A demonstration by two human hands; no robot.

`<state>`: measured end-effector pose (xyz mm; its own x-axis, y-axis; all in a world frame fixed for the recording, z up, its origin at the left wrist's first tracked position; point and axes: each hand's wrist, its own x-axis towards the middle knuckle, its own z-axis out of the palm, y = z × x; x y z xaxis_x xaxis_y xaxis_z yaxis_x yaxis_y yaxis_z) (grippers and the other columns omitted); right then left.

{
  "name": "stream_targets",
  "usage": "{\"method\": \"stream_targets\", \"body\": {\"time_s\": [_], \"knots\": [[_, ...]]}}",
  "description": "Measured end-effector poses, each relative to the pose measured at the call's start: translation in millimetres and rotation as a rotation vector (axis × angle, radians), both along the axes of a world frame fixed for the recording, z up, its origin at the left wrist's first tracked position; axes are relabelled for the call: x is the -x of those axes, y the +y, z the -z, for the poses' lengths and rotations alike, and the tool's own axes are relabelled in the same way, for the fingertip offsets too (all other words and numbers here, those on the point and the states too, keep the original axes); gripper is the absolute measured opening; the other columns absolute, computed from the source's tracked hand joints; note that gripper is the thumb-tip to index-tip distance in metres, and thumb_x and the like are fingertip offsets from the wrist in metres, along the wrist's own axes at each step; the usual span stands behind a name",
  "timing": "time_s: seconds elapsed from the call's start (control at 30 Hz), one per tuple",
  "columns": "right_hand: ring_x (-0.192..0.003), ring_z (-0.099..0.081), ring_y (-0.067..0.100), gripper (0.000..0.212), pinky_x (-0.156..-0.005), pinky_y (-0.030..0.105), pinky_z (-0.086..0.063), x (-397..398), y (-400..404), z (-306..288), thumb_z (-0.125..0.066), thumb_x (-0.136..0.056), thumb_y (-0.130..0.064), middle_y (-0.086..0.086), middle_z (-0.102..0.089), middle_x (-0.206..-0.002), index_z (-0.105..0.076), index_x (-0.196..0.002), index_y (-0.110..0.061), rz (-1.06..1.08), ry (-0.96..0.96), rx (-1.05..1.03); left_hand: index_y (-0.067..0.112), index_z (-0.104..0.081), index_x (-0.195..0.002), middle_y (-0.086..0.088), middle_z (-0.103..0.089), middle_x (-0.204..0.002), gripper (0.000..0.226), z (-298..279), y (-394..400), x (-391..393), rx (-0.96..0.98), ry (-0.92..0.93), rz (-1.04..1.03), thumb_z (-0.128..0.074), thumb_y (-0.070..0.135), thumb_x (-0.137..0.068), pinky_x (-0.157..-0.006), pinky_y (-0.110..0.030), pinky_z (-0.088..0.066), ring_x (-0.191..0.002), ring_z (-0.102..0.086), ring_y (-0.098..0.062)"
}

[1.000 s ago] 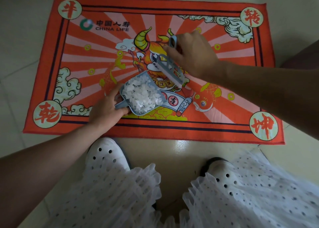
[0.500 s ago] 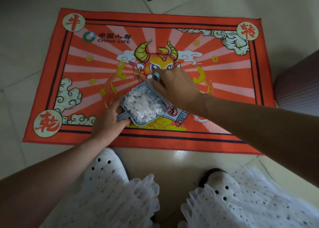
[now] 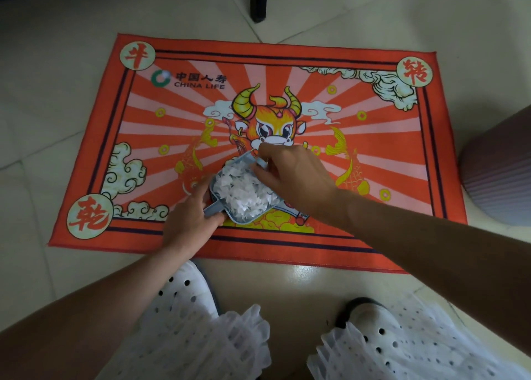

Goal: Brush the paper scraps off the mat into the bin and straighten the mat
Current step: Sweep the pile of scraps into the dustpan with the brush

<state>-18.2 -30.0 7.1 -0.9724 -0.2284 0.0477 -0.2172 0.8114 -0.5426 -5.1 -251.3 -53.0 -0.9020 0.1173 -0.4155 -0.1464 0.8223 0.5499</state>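
Grey-blue dustpan (image 3: 230, 207) of paper scraps (image 3: 244, 192) points its mouth up-right, handle down-left in our left hand (image 3: 191, 221); right hand (image 3: 293, 178) pinches the brush (image 3: 260, 162).

Matt woven cloth mat (image 3: 373, 63), glossy tiled floor (image 3: 57, 49), smooth plastic dustpan (image 3: 214, 207), paper scraps (image 3: 244, 192)
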Motion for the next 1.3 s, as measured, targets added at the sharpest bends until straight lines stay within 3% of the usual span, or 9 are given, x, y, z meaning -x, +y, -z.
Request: {"method": "stream_targets", "body": {"time_s": [0.1, 0.2, 0.3, 0.4, 0.53, 0.67, 0.8, 1.0, 1.3], "knots": [[-0.056, -0.055, 0.020, 0.018, -0.053, 0.028, -0.040, -4, -1, 0, -0.057, -0.094, -0.034, -0.004, -0.059, -0.061, -0.060, -0.090, -0.017, -0.023, -0.016, -0.011, 0.052, -0.024, -0.144, 0.000, -0.064, -0.126, 0.088, 0, 0, 0, -0.011, 0.012, -0.002, -0.070, 0.031, -0.072, -0.081, -0.042, -0.056, -0.108, -0.065, -0.021], [-0.057, -0.054, 0.020, 0.020, -0.052, 0.028, -0.040, -3, 2, -3, -0.054, -0.095, -0.037, -0.006, -0.055, -0.060, -0.058, -0.089, -0.018, -0.035, -0.015, -0.039, 0.052, -0.024, -0.144, 0.000, -0.063, -0.128, 0.088, 3, -1, 0, -0.006, 0.025, 0.004, -0.072, 0.029, -0.074, -0.080, -0.040, -0.056, -0.109, -0.064, -0.021], [-0.052, -0.045, 0.022, 0.024, -0.050, 0.029, -0.034, 1, 8, -7, -0.050, -0.097, -0.033, -0.006, -0.044, -0.057, -0.050, -0.080, -0.017, -0.020, 0.020, -0.037, 0.051, -0.025, -0.144, 0.000, -0.065, -0.122, 0.087, 4, -1, 0, 0.008, 0.031, 0.005, -0.073, 0.026, -0.076, -0.072, -0.033, -0.052, -0.102, -0.065, -0.020], [-0.051, -0.049, 0.022, 0.028, -0.047, 0.029, -0.034, 8, 18, -11, -0.048, -0.098, -0.034, 0.000, -0.054, -0.060, -0.058, -0.083, -0.013, -0.004, 0.048, -0.060, 0.052, -0.024, -0.144, 0.000, -0.065, -0.122, 0.088, 5, -1, 0, -0.003, 0.032, 0.003, -0.073, 0.026, -0.076, -0.071, -0.033, -0.053, -0.101, -0.065, -0.019], [-0.056, -0.055, 0.027, 0.029, -0.049, 0.034, -0.041, 18, 32, -11, -0.049, -0.097, -0.038, 0.003, -0.058, -0.060, -0.060, -0.083, -0.015, 0.062, 0.066, -0.067, 0.050, -0.028, -0.143, 0.000, -0.070, -0.107, 0.084, 4, 1, -1, -0.003, 0.046, -0.001, -0.073, 0.024, -0.077, -0.061, -0.031, -0.051, -0.084, -0.067, -0.019], [-0.058, -0.056, 0.027, 0.032, -0.053, 0.039, -0.047, 29, 42, -6, -0.048, -0.093, -0.044, 0.004, -0.060, -0.062, -0.059, -0.078, -0.017, 0.173, 0.048, -0.041, 0.040, -0.032, -0.148, -0.003, -0.070, -0.111, 0.085, 0, 4, -4, -0.006, 0.061, -0.008, -0.074, 0.019, -0.078, -0.074, -0.042, -0.057, -0.091, -0.069, -0.025], [-0.059, -0.054, 0.027, 0.038, -0.053, 0.041, -0.046, 36, 50, -6, -0.047, -0.095, -0.044, 0.006, -0.058, -0.063, -0.059, -0.077, -0.013, 0.237, 0.072, -0.039, 0.041, -0.032, -0.148, -0.003, -0.071, -0.109, 0.085, -2, 5, -5, -0.031, 0.064, -0.023, -0.074, 0.020, -0.077, -0.075, -0.042, -0.057, -0.090, -0.070, -0.025], [-0.062, -0.053, 0.031, 0.039, -0.053, 0.030, -0.035, 51, 62, -8, -0.044, -0.096, -0.051, 0.007, -0.059, -0.068, -0.060, -0.085, -0.017, 0.306, 0.085, -0.195, 0.041, -0.033, -0.146, 0.006, -0.066, -0.106, 0.083, -2, 6, -4, -0.040, 0.064, -0.030, -0.074, 0.020, -0.078, -0.076, -0.038, -0.056, -0.092, -0.068, -0.022], [-0.066, -0.055, 0.028, 0.035, -0.057, 0.033, -0.041, 79, 60, -15, -0.047, -0.097, -0.046, 0.006, -0.055, -0.070, -0.055, -0.083, -0.015, 0.343, -0.020, -0.206, 0.042, -0.035, -0.146, 0.008, -0.067, -0.101, 0.083, -2, 6, -1, -0.086, 0.072, -0.028, -0.074, 0.015, -0.078, -0.076, -0.036, -0.055, -0.093, -0.067, -0.020]]}}
